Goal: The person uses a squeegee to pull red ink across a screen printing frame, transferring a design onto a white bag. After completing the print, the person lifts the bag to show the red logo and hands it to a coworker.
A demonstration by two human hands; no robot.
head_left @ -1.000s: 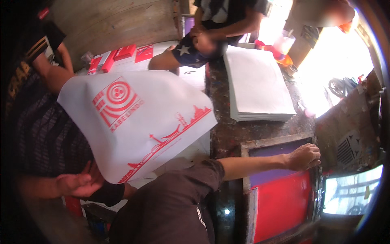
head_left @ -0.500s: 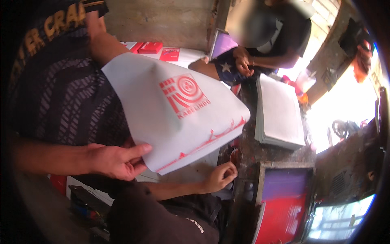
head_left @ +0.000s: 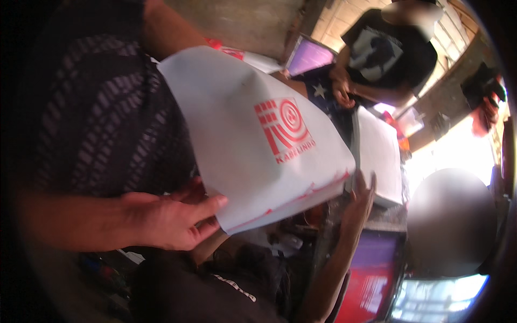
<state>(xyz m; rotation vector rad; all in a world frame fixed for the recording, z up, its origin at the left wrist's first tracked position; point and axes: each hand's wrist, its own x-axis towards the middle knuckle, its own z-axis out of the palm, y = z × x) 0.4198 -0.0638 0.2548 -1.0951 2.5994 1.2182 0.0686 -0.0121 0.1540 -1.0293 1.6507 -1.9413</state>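
Observation:
My right hand (head_left: 167,220) pinches the near edge of a large white sheet (head_left: 231,124) between thumb and fingers. The sheet bears a red emblem and a red border, and bows upward in front of my body. My left forearm (head_left: 177,29) comes from the top left and passes behind the sheet, which hides my left hand. Beside the sheet's far right corner, a co-worker's hand (head_left: 362,196) is raised with fingers spread. Whether it touches the sheet I cannot tell.
A thick stack of white sheets (head_left: 379,159) lies on the dark table to the right. In front of it is a screen-printing frame (head_left: 371,285) with purple and red areas. A person in a dark shirt (head_left: 377,54) is on the far side; another dark-clothed person (head_left: 194,290) is close by below.
The sheet and my right hand have shifted right in the picture. The nearby co-worker's hand has risen toward the sheet's corner, and a blurred head has appeared at right.

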